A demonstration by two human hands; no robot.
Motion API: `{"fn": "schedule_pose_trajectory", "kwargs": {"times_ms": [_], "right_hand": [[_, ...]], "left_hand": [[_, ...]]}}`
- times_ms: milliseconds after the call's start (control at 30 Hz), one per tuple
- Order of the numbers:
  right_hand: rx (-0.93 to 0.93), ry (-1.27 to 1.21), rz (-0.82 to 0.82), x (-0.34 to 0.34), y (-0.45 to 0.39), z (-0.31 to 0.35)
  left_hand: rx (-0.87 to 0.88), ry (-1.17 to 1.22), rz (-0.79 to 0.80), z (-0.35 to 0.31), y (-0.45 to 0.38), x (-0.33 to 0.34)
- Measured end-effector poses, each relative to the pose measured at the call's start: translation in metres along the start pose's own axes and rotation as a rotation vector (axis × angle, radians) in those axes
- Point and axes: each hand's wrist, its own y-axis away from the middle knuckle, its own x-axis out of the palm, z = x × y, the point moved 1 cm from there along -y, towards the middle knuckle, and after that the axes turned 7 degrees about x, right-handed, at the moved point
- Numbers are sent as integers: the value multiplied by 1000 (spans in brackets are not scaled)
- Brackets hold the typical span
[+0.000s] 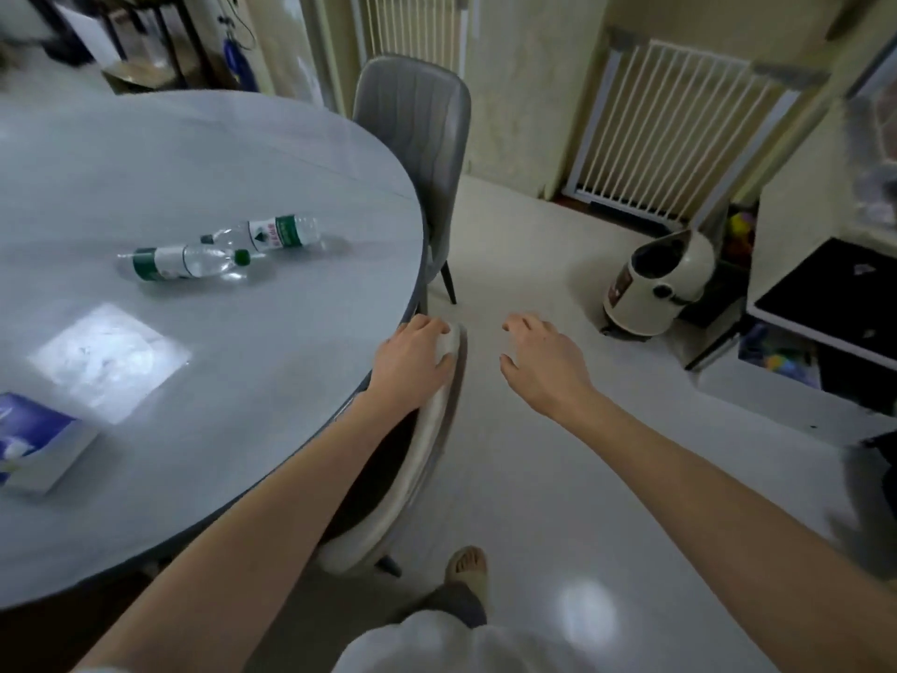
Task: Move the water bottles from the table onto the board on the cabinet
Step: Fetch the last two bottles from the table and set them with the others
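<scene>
- Round and grey, the worktop (194, 177) fills the left side of the room, with a pale shiny floor (534, 478) on the right.
- Two water bottles lie on their sides on the worktop, near its far right edge.
- One bottle (182, 263) lies closer to the person, with its green cap pointing right.
- Behind it lies the other bottle (272, 233), with its green cap pointing left.
- Both bottles lie so close together that their cap ends look like they touch.
- On the near left of the worktop sits a blue and white box (39, 444).
- A grey chair (417, 133) stands at the far side of the worktop.
- A second, pale chair (427, 439) is tucked under the worktop's near right edge.
- The left hand (412, 361) grips the top of the pale chair's back, with fingers curled over it.
- The right hand (543, 359) hangs in the air over the floor, fingers loosely bent and spread, holding nothing.
- Both hands are well away from the bottles.
- A cream machine (655, 279) stands on the floor to the right.
- Near it, on a low white cabinet (776, 327), lies a black board (835, 293).
- White gates (670, 123) stand by the far wall.
</scene>
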Motion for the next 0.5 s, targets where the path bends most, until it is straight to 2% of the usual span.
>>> {"fn": "schedule_pose_trajectory", "kwargs": {"times_ms": [133, 267, 500], "right_hand": [[-53, 15, -5, -22, -80, -21], [-166, 31, 14, -29, -158, -27], [-495, 72, 134, -12, -292, -10]], "left_hand": [[-100, -1, 21, 4, -71, -3], [-199, -25, -28, 22, -126, -6], [-567, 3, -127, 64, -194, -2]]}}
